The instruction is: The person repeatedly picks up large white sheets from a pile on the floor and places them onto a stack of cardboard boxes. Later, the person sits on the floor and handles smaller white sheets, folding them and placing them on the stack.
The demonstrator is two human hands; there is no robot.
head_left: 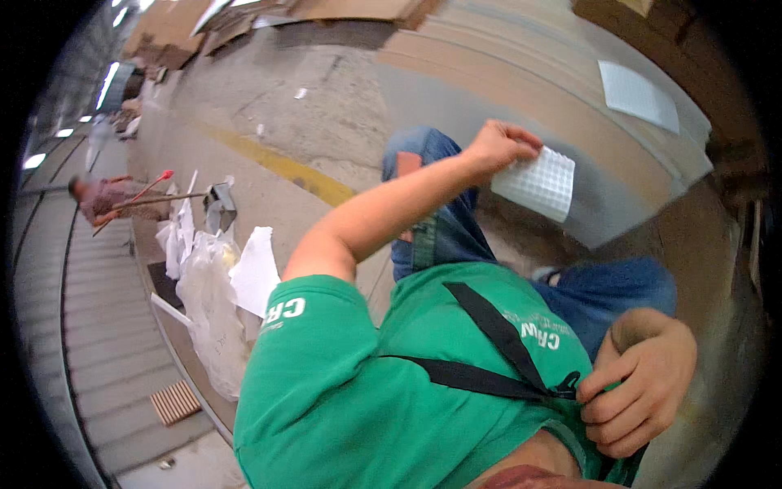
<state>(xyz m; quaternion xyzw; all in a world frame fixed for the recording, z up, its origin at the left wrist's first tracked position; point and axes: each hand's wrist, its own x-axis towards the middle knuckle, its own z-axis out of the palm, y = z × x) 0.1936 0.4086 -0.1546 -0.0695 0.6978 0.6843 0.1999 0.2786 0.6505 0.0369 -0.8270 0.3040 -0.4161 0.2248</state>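
My left hand (pixel 501 151) pinches the edge of a white sheet (pixel 533 183) dotted with rows of small raised bumps. The sheet hangs from thumb and fingers beside a broad cardboard stack (pixel 489 57), part of which looks covered by greyish film. On that stack lies a second white sheet (pixel 639 95), at the far right. At my chest, my right hand (pixel 642 387) has curled fingers on the clip end of a black strap (pixel 497 334) that crosses my green shirt. Its palm side is hidden. Below the left hand, my knees in blue jeans are bent.
To the left sits a clear plastic bag (pixel 213 314) with white scraps around it. A person (pixel 122 200) farther off holds long-handled tools near a grey dustpan (pixel 220 208). A yellow line (pixel 281 167) crosses the concrete floor. More cardboard (pixel 167 33) lies at the back.
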